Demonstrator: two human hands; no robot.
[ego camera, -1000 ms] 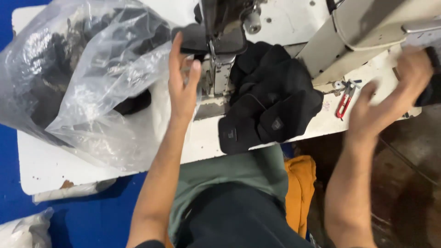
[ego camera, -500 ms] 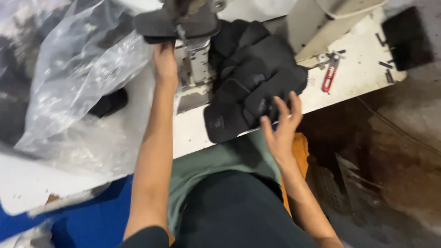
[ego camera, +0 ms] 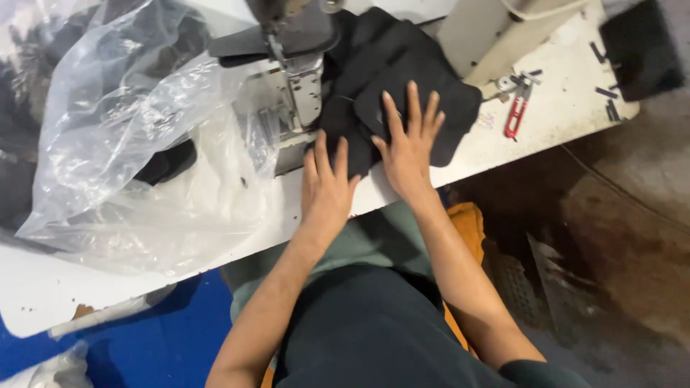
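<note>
— Head view, nearest first: how many hands?
— Two. The left hand (ego camera: 325,188) lies flat, fingers spread, gripping nothing, on the near edge of the black fabric (ego camera: 402,86). The right hand (ego camera: 407,147) lies just beside it, also open, palm pressed on the cloth.
— Where is the cloth?
— On the white table (ego camera: 460,162), one dark heap beside the sewing machine (ego camera: 291,79).
— Anything else?
— One clear plastic bag (ego camera: 122,144) to the left, one red thread snipper (ego camera: 516,118) to the right, one black piece (ego camera: 642,47) at the far corner.
</note>
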